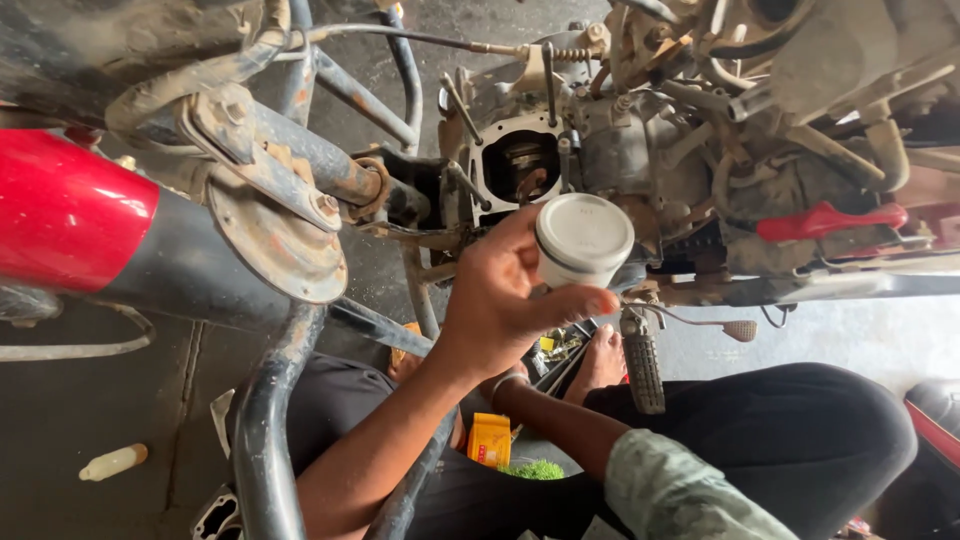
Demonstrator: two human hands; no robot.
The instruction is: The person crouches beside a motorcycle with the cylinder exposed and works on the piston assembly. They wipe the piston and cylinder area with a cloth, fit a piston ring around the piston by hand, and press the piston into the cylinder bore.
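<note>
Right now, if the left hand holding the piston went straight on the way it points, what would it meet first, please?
Probably the engine block. The left hand holds the silver piston just below the open cylinder bore, so the piston would touch first. Depth is unclear from this single view.

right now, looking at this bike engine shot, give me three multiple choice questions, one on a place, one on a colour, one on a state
1. Where is the piston held?
A. in front of the open engine bore
B. on the floor by the white bottle
C. on the red tank

2. What colour is the small box low between the knees?
A. blue
B. yellow-orange
C. black

3. How does the left hand stand?
A. flat and empty
B. fingers closed round the piston
C. gripping the footpeg

Answers:
1. A, the piston sits just below the bore with its studs.
2. B, it shows yellow-orange.
3. B, thumb and fingers wrap the piston; the right hand reaches down near the footpeg.
</note>
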